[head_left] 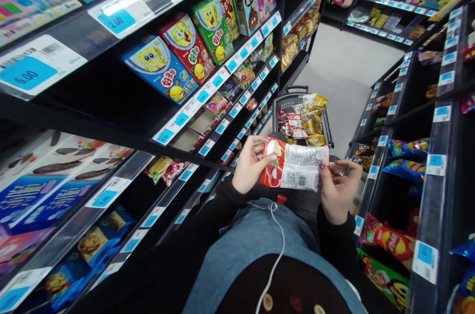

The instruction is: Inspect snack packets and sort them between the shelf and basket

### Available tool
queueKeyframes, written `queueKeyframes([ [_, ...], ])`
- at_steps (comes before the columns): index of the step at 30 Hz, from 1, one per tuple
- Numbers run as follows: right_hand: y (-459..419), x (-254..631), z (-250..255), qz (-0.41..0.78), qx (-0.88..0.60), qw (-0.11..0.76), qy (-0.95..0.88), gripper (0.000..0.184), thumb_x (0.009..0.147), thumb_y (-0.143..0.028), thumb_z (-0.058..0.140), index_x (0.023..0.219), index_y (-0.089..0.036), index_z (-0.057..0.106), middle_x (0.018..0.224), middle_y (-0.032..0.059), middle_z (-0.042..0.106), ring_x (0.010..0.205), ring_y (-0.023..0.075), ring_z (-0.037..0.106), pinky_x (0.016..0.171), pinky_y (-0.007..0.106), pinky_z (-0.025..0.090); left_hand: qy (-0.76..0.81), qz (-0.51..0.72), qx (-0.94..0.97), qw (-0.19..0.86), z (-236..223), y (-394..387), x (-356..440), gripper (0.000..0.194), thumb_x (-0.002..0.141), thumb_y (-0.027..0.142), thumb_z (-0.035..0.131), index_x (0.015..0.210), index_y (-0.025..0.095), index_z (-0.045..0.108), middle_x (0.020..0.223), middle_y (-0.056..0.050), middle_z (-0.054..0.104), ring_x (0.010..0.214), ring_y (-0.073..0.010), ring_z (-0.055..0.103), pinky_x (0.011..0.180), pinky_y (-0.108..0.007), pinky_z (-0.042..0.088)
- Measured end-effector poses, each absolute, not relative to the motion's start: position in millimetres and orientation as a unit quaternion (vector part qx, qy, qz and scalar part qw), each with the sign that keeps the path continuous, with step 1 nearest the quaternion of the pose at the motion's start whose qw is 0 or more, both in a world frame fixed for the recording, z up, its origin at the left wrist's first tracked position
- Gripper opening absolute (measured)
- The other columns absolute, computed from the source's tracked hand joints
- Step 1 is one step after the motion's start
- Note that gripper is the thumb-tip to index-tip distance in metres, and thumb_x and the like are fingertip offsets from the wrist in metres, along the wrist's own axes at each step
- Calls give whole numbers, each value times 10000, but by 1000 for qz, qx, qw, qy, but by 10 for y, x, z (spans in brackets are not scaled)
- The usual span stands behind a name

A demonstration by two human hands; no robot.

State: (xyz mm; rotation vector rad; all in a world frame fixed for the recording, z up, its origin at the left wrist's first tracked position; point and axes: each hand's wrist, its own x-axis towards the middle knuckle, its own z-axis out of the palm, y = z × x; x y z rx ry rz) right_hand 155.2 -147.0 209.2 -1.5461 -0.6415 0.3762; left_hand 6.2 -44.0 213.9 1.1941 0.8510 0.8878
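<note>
One packet [297, 166], long axis crosswise, was pinched by left fingers [269, 159] and right fingers [326, 178] at opposite ends, before basket's [285, 104] near edge.

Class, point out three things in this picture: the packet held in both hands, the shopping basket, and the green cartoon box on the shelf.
Packet [296, 165]: head view, on its white printed part.
Shopping basket [285, 105]: head view, on its perforated far wall.
Green cartoon box [213, 29]: head view, on its front face.

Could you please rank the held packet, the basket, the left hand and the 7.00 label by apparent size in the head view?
Largest: basket and held packet, too alike to rank
Next: left hand
Smallest: 7.00 label
</note>
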Motion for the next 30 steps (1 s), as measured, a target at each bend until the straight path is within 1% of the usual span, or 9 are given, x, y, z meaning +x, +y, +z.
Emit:
queueKeyframes([
  [3, -1463, 1555, 2087, 196, -681, 654, -266, 284, 713, -313, 655, 894, -215, 458, 733, -30, 550, 638, 99, 563, 530, 192, 415, 350, 338, 434, 758, 2052, -475, 51, 642, 569, 314, 765, 1116, 176, 458, 883, -43, 652, 754, -181, 630, 699, -310, 497],
  [7, -1465, 1580, 1892, 399, -603, 650, -232, 447, 703, -357, 666, 1073, -227, 452, 787, 1, 625, 685, 130, 604, 584, 231, 470, 407, 244, 386, 791, 1854, -520, 7, 447, 511, 264, 797, 874, 81, 612, 808, -85, 685, 755, -219, 645, 761, -355, 495],
  [11, -1529, 1609, 1495, 644, -503, 546, -184, 462, 653, -383, 701, 1040, -178, 554, 865, 59, 676, 735, 191, 639, 613, 293, 512, 433, 191, 385, 792, 1577, -490, -60, 408, 490, 258, 804, 817, 78, 640, 760, -75, 690, 714, -200, 646, 761, -345, 496],
  [14, -1639, 1607, 1174, 657, -505, 547, -122, 413, 615, -321, 737, 975, -169, 604, 869, 56, 692, 750, 202, 651, 658, 324, 532, 415, 107, 420, 800, 1360, -439, -87, 435, 503, 291, 795, 843, 71, 637, 774, -89, 685, 712, -192, 641, 739, -328, 499],
  [17, -1744, 1641, 882, 604, -526, 597, -39, 380, 592, -257, 747, 939, -178, 612, 859, 43, 698, 779, 204, 657, 706, 349, 544, 434, 61, 445, 781, 1178, -329, -132, 558, 584, 331, 742, 1060, 99, 565, 904, -117, 670, 768, -199, 634, 687, -336, 510],
  [21, -1626, 1839, 532, 500, -554, 665, 37, 324, 603, -205, 705, 908, -180, 601, 881, 41, 691, 808, 198, 657, 719, 362, 554, 534, 90, 567, 622, 1027, 42, -373, 505, 724, 301, 611, 1187, 145, 484, 1136, -142, 590, 978, -240, 586, 786, -390, 492],
  [25, -1024, 2195, 254, 439, -558, 704, 29, 270, 687, -164, 611, 952, -190, 567, 977, 44, 668, 900, 167, 632, 739, 319, 548, 654, 101, 701, 266, 979, 590, -813, 468, 765, 227, 560, 1206, 90, 483, 1247, -174, 502, 1185, -305, 428, 1018, -456, 292],
  [27, -664, 2371, 149, 442, -587, 677, 37, 214, 763, -210, 547, 976, -232, 534, 958, 16, 664, 866, 133, 637, 733, 305, 548, 706, 90, 692, 126, 1004, 845, -1033, 491, 783, 191, 529, 1248, 63, 439, 1323, -205, 403, 1239, -348, 337, 1032, -499, 232],
  [30, -327, 2524, 19, 488, -623, 611, 27, 120, 778, -257, 550, 896, -249, 530, 823, -8, 659, 713, 117, 644, 687, 318, 554, 752, 54, 653, 66, 1111, 1157, -1283, 552, 786, 180, 527, 1293, 34, 362, 1345, -262, 324, 1231, -399, 304, 959, -546, 295],
])
